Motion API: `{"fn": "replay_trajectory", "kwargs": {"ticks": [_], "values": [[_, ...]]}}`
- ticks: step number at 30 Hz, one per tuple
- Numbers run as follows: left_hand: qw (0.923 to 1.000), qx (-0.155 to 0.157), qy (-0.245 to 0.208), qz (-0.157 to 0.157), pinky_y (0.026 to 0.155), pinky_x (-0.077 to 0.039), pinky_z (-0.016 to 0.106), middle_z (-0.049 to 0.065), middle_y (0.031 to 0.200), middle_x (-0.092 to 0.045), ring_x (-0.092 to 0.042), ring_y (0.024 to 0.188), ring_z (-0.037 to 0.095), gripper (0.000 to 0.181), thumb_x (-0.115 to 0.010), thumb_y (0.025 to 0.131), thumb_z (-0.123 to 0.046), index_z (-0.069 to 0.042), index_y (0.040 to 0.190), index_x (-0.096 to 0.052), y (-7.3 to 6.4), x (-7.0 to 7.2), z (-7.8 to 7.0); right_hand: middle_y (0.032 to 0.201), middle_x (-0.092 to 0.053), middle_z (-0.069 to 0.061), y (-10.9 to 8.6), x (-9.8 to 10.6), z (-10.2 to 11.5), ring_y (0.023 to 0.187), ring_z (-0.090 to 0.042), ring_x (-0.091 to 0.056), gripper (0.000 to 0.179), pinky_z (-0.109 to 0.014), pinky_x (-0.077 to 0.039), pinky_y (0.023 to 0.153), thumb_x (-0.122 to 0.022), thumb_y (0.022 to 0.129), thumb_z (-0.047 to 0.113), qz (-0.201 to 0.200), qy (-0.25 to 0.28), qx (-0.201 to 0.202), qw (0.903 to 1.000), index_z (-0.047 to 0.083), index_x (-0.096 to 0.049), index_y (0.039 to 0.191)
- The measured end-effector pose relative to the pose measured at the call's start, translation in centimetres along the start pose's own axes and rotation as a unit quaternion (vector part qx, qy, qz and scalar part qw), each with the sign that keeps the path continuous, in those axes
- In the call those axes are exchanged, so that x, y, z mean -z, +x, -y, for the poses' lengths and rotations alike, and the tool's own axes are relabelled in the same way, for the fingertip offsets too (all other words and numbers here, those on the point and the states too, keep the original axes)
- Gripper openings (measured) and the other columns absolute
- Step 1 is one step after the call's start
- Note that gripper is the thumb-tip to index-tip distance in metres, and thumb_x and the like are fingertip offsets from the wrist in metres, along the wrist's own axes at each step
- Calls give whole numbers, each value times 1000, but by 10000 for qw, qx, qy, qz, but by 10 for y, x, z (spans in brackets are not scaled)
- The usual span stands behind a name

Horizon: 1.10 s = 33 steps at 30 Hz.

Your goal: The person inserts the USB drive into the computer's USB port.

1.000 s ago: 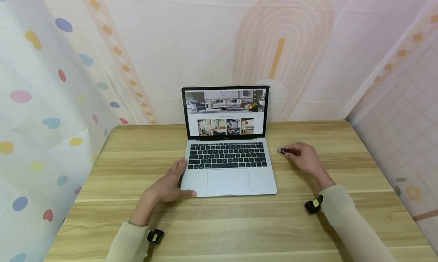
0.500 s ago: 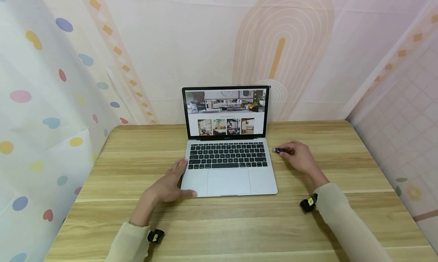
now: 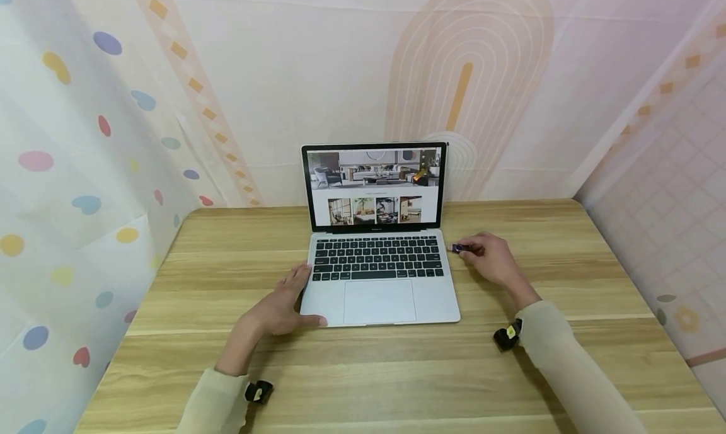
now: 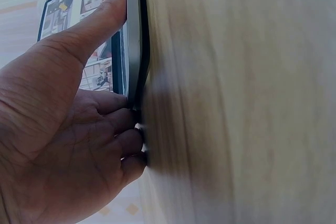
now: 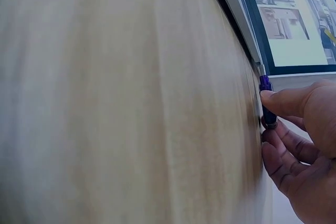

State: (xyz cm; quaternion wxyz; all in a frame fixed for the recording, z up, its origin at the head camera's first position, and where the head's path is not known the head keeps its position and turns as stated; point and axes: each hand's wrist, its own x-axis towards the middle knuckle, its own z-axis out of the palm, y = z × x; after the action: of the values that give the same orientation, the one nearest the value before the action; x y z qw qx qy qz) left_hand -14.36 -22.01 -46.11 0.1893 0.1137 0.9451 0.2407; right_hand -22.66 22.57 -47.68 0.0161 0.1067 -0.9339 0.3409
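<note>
A silver laptop (image 3: 379, 300) stands open on the wooden table, its screen lit with room pictures. My left hand (image 3: 279, 308) rests at its front left corner. The thumb (image 4: 100, 22) lies over the front edge and the other fingers touch the left side. Beside the laptop's right side, my right hand (image 3: 492, 257) pinches a purple and dark USB flash drive (image 3: 457, 249) between thumb and fingers. The drive's metal plug (image 5: 262, 69) points at the laptop's side edge, very close to it. Whether the tip is inside a port I cannot tell.
The wooden table (image 3: 374, 377) reaches out on both sides of the laptop. Patterned cloth (image 3: 317, 62) hangs behind the table and along its left and right sides. A black wrist camera (image 3: 507, 335) sits under each sleeve cuff, close above the tabletop.
My right hand has moved left with the USB flash drive, bringing its plug up to the laptop's right side. The left hand and the laptop have stayed in place.
</note>
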Motion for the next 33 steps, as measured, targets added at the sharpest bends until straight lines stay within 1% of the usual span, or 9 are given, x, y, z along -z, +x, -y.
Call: {"fn": "replay_trajectory", "kwargs": {"ticks": [6,16,23,28,33], "values": [[10000,7,-24,23,126,-17,64,18,174,-3,-6,159,46,122,-82,81,-55,-3,165,-10,-1,0,0,111,-70,-20,2,-2,1,92,-27,-64,24,-32,-52,78,-71,96,9,0,-8,35,10000,1,-75,117],[10000,40,-1,29,126,-19,64,17,174,-3,-7,158,47,122,-82,81,-55,-4,165,-9,-1,0,-1,111,-69,-19,3,-3,2,91,-26,-64,24,-31,-52,76,-71,96,9,25,-2,-31,10000,1,-75,118],[10000,70,4,28,126,-20,64,18,174,-4,-7,158,48,122,-82,81,-56,-4,165,-10,-1,0,-1,112,-70,-19,2,-3,3,93,-27,-64,24,-33,-52,79,-71,95,9,46,17,16,10000,1,-75,118],[9999,105,14,36,126,-20,64,17,174,-4,-7,158,47,122,-82,81,-56,-5,165,-10,-1,0,0,114,-69,-18,4,-3,5,95,-27,-63,25,-33,-51,80,-71,96,9,86,-16,-64,9999,3,-76,119],[9999,119,21,27,125,-21,64,17,174,-4,-8,158,47,123,-82,80,-56,-6,165,-10,0,-1,0,117,-68,-19,6,-3,6,98,-29,-64,24,-37,-55,83,-70,96,9,141,-63,-104,9998,5,-76,119]]}}
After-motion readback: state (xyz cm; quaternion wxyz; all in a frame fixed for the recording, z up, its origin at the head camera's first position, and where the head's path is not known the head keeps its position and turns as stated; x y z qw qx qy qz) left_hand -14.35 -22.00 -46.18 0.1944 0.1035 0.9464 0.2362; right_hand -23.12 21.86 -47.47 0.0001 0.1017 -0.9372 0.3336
